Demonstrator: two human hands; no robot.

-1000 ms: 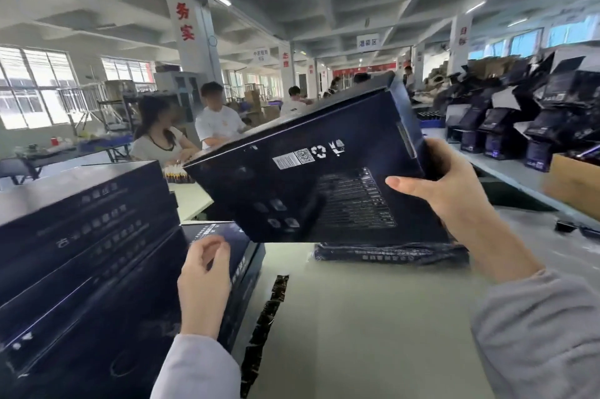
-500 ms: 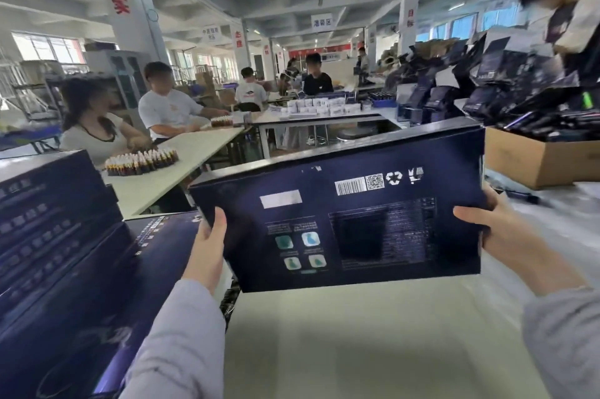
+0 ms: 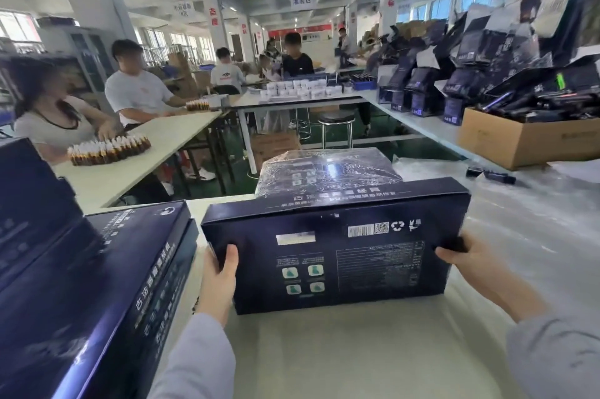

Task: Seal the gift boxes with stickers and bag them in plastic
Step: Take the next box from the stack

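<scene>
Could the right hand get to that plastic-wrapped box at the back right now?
Probably not at once: the right hand grips the dark box, which stands in front of the wrapped box. It would need to let go first.

The gift box (image 3: pixel 334 252) is mid-table (image 3: pixel 341 350), stack of boxes (image 3: pixel 97 285) just left, bagged box (image 3: pixel 328 174) right behind it, carton (image 3: pixel 519 145) far right.
</scene>
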